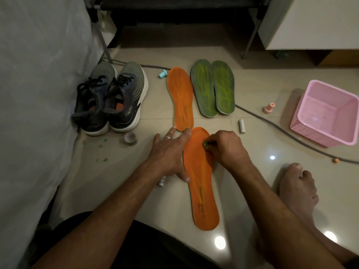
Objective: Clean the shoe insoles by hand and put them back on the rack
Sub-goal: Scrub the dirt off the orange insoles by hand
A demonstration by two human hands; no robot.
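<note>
An orange insole (202,183) lies on the tiled floor in front of me. My left hand (169,152) lies flat with straight fingers, pressing its left edge down. My right hand (225,148) is curled over the toe end and pinches a small green thing (205,144) against the insole. A second orange insole (180,98) lies farther away, and two green insoles (212,87) lie side by side to its right. The dark shoe rack (174,8) stands at the back.
A pair of grey-black sneakers (112,98) stands at the left by a white sheet. A pink plastic basket (328,115) sits at the right, a grey hose (272,125) runs across the floor, and small caps and tubes lie around. My bare foot (297,189) rests at the right.
</note>
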